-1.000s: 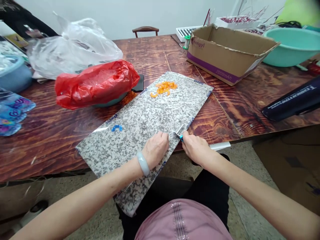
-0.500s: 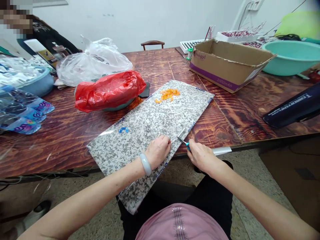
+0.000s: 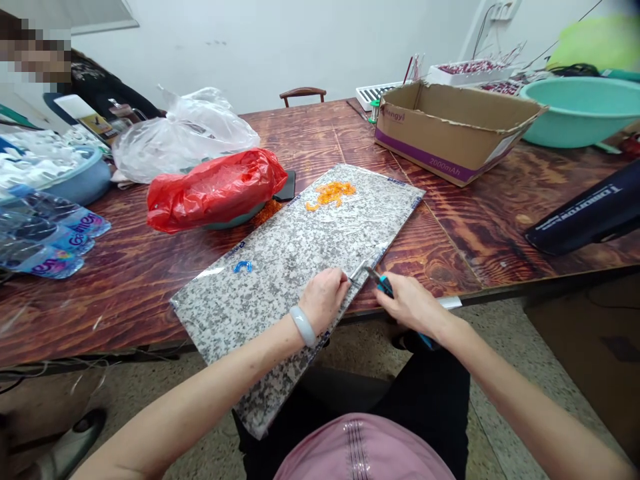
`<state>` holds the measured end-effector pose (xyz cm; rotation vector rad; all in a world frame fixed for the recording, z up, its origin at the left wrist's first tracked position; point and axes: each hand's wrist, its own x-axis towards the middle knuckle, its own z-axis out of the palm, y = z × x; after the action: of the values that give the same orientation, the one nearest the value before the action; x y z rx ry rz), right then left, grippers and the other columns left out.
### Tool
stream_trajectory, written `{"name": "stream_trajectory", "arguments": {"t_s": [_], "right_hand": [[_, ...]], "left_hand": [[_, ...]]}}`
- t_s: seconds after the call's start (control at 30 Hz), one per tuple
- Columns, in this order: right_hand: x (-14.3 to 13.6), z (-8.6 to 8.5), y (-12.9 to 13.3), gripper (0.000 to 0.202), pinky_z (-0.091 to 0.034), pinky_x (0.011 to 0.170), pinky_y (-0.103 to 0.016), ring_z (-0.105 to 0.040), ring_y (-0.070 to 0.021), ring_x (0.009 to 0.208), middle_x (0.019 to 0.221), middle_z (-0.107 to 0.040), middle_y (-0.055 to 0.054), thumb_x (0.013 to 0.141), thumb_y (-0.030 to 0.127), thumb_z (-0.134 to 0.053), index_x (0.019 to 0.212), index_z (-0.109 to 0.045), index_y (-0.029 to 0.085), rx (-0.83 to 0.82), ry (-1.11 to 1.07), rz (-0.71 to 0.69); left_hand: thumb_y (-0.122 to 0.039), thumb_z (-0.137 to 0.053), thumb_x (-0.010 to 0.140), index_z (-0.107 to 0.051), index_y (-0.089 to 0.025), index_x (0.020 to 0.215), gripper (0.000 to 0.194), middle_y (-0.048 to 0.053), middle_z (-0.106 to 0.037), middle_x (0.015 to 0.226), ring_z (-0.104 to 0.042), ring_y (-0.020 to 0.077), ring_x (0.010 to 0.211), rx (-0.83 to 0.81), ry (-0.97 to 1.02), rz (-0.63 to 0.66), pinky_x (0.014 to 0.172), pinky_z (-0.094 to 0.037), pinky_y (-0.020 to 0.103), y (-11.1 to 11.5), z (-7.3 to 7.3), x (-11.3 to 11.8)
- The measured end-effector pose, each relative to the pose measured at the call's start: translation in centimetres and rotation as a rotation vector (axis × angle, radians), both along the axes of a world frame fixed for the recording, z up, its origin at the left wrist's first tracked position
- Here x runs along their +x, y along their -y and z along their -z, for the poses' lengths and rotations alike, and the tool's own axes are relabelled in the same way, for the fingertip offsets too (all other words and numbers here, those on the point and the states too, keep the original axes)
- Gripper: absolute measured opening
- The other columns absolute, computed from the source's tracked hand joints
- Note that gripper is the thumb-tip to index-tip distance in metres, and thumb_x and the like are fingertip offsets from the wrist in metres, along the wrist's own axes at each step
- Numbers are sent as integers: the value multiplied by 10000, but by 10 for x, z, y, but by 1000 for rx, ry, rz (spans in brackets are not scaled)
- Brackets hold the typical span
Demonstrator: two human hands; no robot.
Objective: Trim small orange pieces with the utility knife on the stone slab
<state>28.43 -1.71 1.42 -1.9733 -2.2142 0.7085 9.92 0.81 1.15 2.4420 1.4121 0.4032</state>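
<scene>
1. Pliers (image 3: 385,286) with blue and black handle are in the right hand (image 3: 411,304), near the front edge of the speckled board (image 3: 280,267). Fingers are closed around the handle, and one blue end comes out below the palm.
2. Metal tip of the pliers points to the left, at a slim silvery piece (image 3: 358,271) by the board's edge. If the two touch, I cannot tell.
3. Left hand (image 3: 324,297) is above the board, with its fingers curled together, close to the lower end of this piece. Whether it pinches something thin, I cannot tell. A pale bangle (image 3: 303,327) is around the wrist.
4. On the board, a heap of orange pieces (image 3: 334,193) lies toward the far end, with thin white strands (image 3: 355,217) just beside it. One small blue curved piece (image 3: 243,267) lies apart, toward the left edge.
5. The board lies slantwise on a brown wooden table (image 3: 310,140), and its near corner extends beyond the table edge.
6. Behind it are a red bag (image 3: 220,187) at the left and a cardboard box (image 3: 445,147) at the right.
</scene>
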Motion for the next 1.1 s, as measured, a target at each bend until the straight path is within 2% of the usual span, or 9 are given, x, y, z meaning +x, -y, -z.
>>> {"name": "stream_trajectory", "arguments": {"t_s": [0.13,0.3,0.4,0.53,0.67,0.73,0.83,0.97,1.1], "right_hand": [[13,-7,-29,248,-286,549,-210,-512,-142,625,699,-576,-19,845,343,-375,920,-553,189,144,-71,56],[15,-6,-58,227,-276,559,-213,-529,-152,660,719,-593,-29,839,339,-412,928,-561,193,201,31,-103],[19,-4,-67,228,-268,552,-214,-532,-152,659,724,-598,-30,842,348,-406,905,-562,196,214,88,-170],[32,-3,-77,220,-260,540,-215,-531,-154,663,744,-605,-25,837,354,-403,903,-559,214,233,136,-175],[39,-3,-83,258,-251,531,-225,-524,-161,647,715,-597,-40,841,385,-389,849,-561,194,261,168,-124],[38,-3,-81,246,-261,538,-224,-521,-158,647,714,-595,-41,836,373,-401,867,-563,191,287,116,-76],[35,-1,-72,219,-299,555,-212,-512,-136,622,697,-589,-21,825,336,-421,895,-567,190,283,-87,-40],[29,5,-56,204,-326,512,-192,-473,-100,524,612,-549,15,806,308,-439,885,-571,174,184,-364,-43],[24,16,-48,227,-355,448,-178,-462,-84,441,556,-510,42,802,306,-433,948,-543,172,51,-535,2]], "left_hand": [[-236,-400,861,-512,-169,787,150,22,-536,771,-528,137,737,12,-41,-1,672,-422,252,-2,0,5],[-237,-332,888,-528,-166,804,225,36,-495,793,-514,138,744,21,-167,35,675,-434,250,5,-2,6],[-189,-326,879,-541,-167,921,220,50,-493,846,-501,143,801,37,-134,85,725,-437,259,11,-4,0],[-164,-332,866,-483,-185,1126,301,61,-488,910,-489,146,831,34,-109,121,753,-438,271,17,-5,-10],[-197,-315,885,-498,-183,1111,291,53,-496,861,-503,140,796,5,-93,89,729,-442,259,16,-3,-12],[-216,-314,892,-528,-174,1038,263,48,-503,834,-510,139,786,9,-60,60,720,-440,254,13,-1,-11],[-231,-334,890,-542,-172,950,225,38,-511,808,-512,138,765,29,-28,44,697,-434,250,9,2,-8],[-247,-350,888,-552,-176,903,215,32,-511,785,-514,139,744,44,-7,33,670,-427,246,5,3,-5],[-269,-342,894,-568,-179,875,244,28,-503,769,-519,138,744,35,-29,20,670,-422,242,2,3,-2]]}}
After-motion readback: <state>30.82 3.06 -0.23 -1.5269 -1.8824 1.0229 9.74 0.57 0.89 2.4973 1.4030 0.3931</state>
